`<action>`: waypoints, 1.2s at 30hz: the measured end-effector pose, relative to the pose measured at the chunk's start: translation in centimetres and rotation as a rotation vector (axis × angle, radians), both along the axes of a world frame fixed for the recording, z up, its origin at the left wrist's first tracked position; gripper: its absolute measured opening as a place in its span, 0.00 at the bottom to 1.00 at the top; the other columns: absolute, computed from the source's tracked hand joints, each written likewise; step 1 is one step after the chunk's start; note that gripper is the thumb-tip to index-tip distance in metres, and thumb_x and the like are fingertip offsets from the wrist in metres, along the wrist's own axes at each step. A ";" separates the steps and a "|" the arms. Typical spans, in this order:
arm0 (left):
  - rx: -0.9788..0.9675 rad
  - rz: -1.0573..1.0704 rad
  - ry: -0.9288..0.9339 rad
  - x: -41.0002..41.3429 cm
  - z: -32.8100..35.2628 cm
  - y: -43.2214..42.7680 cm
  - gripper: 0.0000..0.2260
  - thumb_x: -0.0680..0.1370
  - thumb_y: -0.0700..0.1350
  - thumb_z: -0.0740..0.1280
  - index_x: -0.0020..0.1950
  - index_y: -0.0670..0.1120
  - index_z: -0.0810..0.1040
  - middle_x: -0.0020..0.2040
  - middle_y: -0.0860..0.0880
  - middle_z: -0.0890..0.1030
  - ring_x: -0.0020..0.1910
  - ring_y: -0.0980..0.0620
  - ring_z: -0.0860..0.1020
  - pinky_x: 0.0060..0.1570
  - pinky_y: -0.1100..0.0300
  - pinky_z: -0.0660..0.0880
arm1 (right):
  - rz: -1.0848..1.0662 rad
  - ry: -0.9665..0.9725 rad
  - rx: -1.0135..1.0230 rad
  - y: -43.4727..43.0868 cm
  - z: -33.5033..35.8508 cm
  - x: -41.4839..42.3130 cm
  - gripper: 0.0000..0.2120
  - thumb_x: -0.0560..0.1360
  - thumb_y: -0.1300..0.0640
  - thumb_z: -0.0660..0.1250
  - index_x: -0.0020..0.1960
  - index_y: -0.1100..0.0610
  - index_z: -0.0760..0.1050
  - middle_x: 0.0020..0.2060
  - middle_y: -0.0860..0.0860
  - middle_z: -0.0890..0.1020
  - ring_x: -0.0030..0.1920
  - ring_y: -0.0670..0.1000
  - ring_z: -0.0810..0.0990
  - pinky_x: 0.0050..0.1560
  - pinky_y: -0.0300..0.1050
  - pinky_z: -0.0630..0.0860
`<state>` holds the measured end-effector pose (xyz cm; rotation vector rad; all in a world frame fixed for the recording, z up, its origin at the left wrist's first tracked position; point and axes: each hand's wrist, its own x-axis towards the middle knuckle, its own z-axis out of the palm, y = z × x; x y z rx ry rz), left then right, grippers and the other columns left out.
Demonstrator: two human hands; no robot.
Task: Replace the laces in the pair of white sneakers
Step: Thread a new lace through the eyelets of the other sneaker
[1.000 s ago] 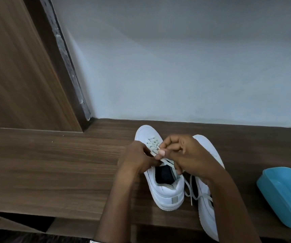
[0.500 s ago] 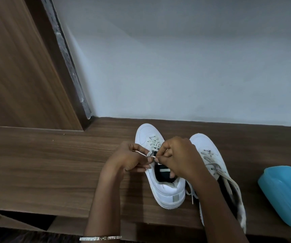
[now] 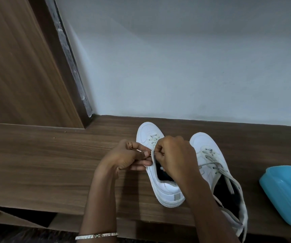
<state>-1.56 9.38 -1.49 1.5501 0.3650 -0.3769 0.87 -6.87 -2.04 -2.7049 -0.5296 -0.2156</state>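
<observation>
Left hand (image 3: 129, 158), right hand (image 3: 174, 155) parted (pinching lace (image 3: 152, 141)).

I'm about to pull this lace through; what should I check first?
1. Left hand pinches the off-white lace: ok.
2. Right hand grips the eyelet edge of the white sneaker: ok.
3. That sneaker flat on the brown wooden shelf: ok.
4. Lace tip through the eyelet: cannot tell, hands hide it.
5. Laces on the second white sneaker tidy: not ok, ends trail loose.
6. Blue plastic tub clear of hands: ok.
</observation>
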 end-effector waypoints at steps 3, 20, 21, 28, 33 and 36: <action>-0.012 0.013 0.001 0.0 -0.2 0.0 0.05 0.77 0.35 0.70 0.51 0.37 0.83 0.44 0.39 0.86 0.40 0.50 0.85 0.46 0.54 0.83 | 0.045 0.030 0.026 -0.3 -0.1 0.3 0.04 0.77 0.51 0.67 0.47 0.49 0.80 0.40 0.48 0.83 0.42 0.52 0.82 0.44 0.49 0.80; 0.141 0.045 -0.080 0.4 -0.2 -0.4 0.08 0.80 0.36 0.65 0.42 0.42 0.79 0.35 0.48 0.83 0.32 0.57 0.80 0.35 0.62 0.77 | 0.177 0.343 0.495 -1.9 0.6 0.3 0.08 0.77 0.61 0.70 0.51 0.50 0.75 0.40 0.47 0.84 0.23 0.50 0.81 0.34 0.48 0.80; 0.144 0.085 -0.099 0.3 0.1 -0.1 0.08 0.81 0.37 0.64 0.43 0.42 0.78 0.37 0.48 0.83 0.33 0.56 0.80 0.35 0.61 0.77 | 0.166 0.361 0.560 -2.2 1.0 0.3 0.08 0.76 0.61 0.72 0.51 0.52 0.76 0.40 0.47 0.84 0.23 0.52 0.81 0.31 0.48 0.79; -0.115 0.379 -0.309 -0.8 3.1 2.0 0.10 0.84 0.39 0.57 0.44 0.46 0.69 0.50 0.39 0.85 0.50 0.44 0.84 0.50 0.49 0.79 | 0.018 0.372 1.023 -4.7 2.6 0.9 0.03 0.74 0.64 0.73 0.47 0.61 0.80 0.39 0.56 0.84 0.36 0.53 0.84 0.38 0.39 0.80; -0.399 0.427 -0.441 -1.2 4.9 1.0 0.10 0.84 0.40 0.57 0.44 0.44 0.70 0.37 0.43 0.83 0.42 0.44 0.84 0.50 0.42 0.81 | 0.010 0.393 1.039 -5.1 1.7 1.4 0.02 0.74 0.63 0.73 0.46 0.59 0.82 0.39 0.55 0.86 0.39 0.55 0.85 0.44 0.43 0.81; -0.550 0.404 -0.483 -0.7 5.2 -0.2 0.11 0.84 0.40 0.57 0.41 0.44 0.70 0.31 0.48 0.73 0.29 0.53 0.75 0.44 0.49 0.81 | 0.031 0.375 0.821 -4.6 0.9 1.5 0.02 0.74 0.59 0.75 0.46 0.55 0.83 0.39 0.52 0.86 0.40 0.50 0.84 0.46 0.41 0.80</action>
